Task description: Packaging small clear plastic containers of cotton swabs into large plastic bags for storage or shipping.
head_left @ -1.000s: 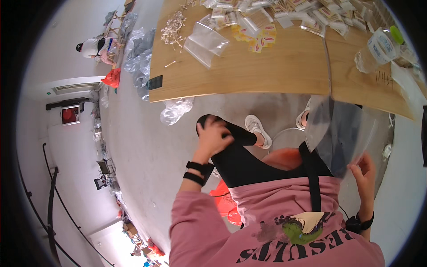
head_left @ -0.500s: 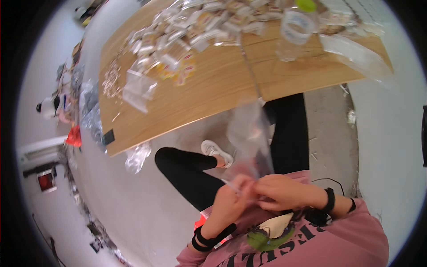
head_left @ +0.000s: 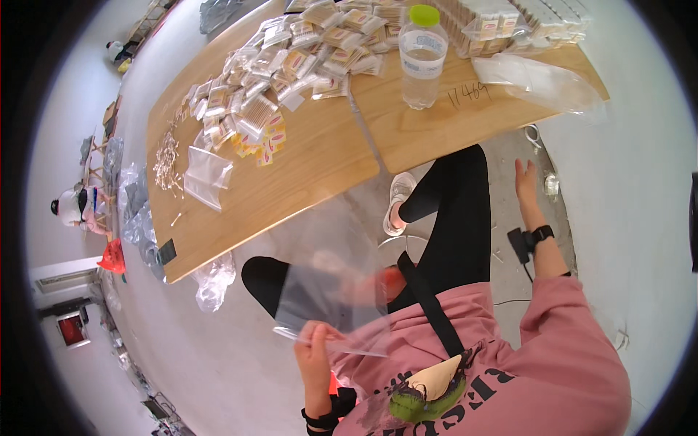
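Note:
My left hand (head_left: 313,352) pinches the edge of a large clear plastic bag (head_left: 327,291), which hangs open over my lap and left thigh. Off to the right, my right hand (head_left: 526,190) is raised beside my right knee with its fingers stretched out and holds nothing. Beyond my knees, a wooden table (head_left: 320,189) carries a heap of small clear packets of cotton swabs (head_left: 291,62). Small yellow printed cards (head_left: 267,142) lie at the heap's near side. Left of them are a flat clear bag (head_left: 207,176) and loose cotton swabs (head_left: 167,163).
A clear bottle with a green cap (head_left: 423,62) stands on the table's right half. Behind it are stacked swab packets (head_left: 494,25), with a long clear plastic bag (head_left: 538,81) near the right edge. Crumpled plastic (head_left: 216,282) hangs below the table's left front.
My hands were together on the bag at my lap. The right hand has let go and swung out right; the left has moved left and lower with the bag, now spread wider.

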Demonstrator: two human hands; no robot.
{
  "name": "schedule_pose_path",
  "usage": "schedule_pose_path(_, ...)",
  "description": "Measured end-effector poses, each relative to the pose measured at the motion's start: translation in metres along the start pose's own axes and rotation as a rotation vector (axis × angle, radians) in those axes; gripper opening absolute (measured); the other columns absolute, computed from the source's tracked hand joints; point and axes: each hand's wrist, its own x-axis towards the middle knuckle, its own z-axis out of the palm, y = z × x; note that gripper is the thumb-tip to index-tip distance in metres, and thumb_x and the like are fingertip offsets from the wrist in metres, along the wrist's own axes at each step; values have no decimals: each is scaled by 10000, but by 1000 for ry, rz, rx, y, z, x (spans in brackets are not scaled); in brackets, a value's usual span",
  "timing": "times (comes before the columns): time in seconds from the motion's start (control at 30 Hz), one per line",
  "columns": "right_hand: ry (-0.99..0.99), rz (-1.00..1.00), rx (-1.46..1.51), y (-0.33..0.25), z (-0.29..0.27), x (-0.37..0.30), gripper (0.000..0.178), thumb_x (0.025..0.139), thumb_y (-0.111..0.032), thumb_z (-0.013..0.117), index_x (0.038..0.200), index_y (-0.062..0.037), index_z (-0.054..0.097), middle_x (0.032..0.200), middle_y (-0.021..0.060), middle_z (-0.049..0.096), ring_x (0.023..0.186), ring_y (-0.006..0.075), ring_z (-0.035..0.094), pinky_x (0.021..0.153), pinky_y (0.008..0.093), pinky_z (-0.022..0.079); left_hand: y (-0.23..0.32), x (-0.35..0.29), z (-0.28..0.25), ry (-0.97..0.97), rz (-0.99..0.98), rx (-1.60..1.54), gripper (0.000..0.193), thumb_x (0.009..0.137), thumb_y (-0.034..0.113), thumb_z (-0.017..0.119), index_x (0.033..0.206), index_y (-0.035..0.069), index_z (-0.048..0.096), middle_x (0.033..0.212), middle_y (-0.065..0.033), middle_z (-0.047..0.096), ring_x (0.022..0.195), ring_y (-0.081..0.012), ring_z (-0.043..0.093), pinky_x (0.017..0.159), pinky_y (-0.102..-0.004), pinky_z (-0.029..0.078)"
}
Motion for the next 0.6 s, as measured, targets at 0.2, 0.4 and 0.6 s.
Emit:
schedule_pose_path(0.2,-915,-1067,65,-144,-51,-126,222,836,-249,603,911,-53,673,1010,81,623,1059,188,535,935,352,379,-10,-5,-9,142,24,-201,153,860,138,508,756,33,548,673,7,528,584,-79,474,554,-212,378)
schedule_pose_path(0.4,-1611,-513,515,-195,-124,-204,178,779,-169,680,875,-26,635,922,47,626,878,122,571,773,251,445,28,-13,14,-161,-59,-13,93,828,94,619,896,32,605,733,2,585,643,-42,521,544,-182,419)
schedule_pose_path(0.6,-1217,-706,494,-206,-144,-252,347,688,-73,740,944,-17,513,846,51,543,802,137,530,742,269,439,58,-10,68,-339,289,-84,128,835,73,610,937,1,584,845,-47,610,793,-95,575,690,-242,482)
